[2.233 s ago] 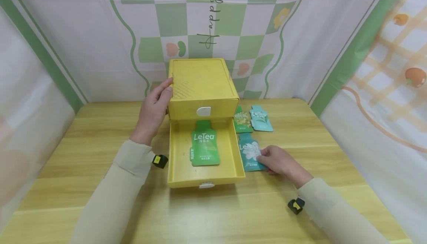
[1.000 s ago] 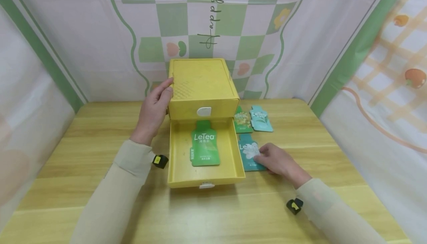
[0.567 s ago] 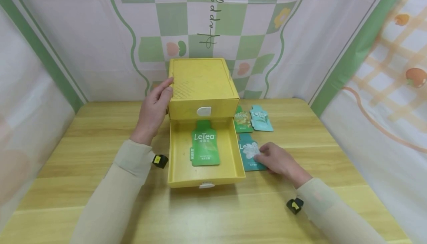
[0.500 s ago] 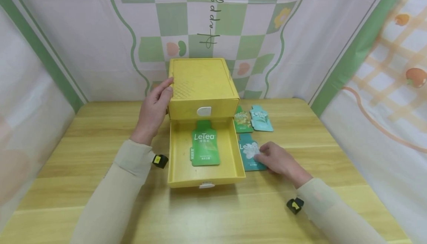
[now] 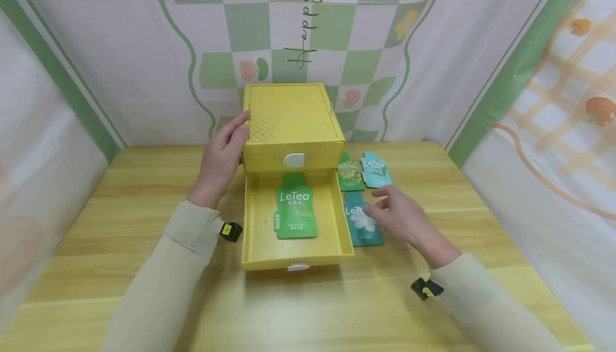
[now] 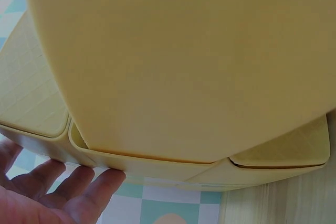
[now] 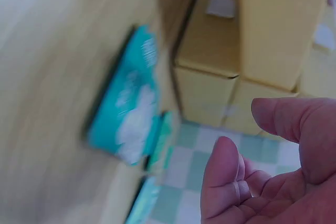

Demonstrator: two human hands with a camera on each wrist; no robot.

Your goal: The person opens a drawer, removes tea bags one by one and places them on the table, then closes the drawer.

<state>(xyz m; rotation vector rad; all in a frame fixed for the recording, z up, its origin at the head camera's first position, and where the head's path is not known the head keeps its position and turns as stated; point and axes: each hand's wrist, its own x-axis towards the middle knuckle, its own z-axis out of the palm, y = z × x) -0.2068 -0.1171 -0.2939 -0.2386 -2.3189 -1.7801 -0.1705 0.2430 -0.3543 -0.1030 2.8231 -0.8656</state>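
Right grip (image 5: 404, 221) spread, unloaded, near teal LeTea pouch (image 5: 362, 229).
Pouch laid flat beside open yellow drawer (image 5: 262, 247), which could be struck by a low lift; cabinet (image 5: 293, 114) could be shifted if left grip (image 5: 220, 158), rested against it, is eased.

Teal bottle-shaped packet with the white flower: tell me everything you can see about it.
The teal bottle-shaped packet looks like smooth printed film, with a narrow neck, white LeTea lettering and a white flower above small print. It lies flat on the light wood-grain table, neck pointing away from the person, right of the open yellow plastic-looking drawer. The bare right hand hovers above, not gripping it.
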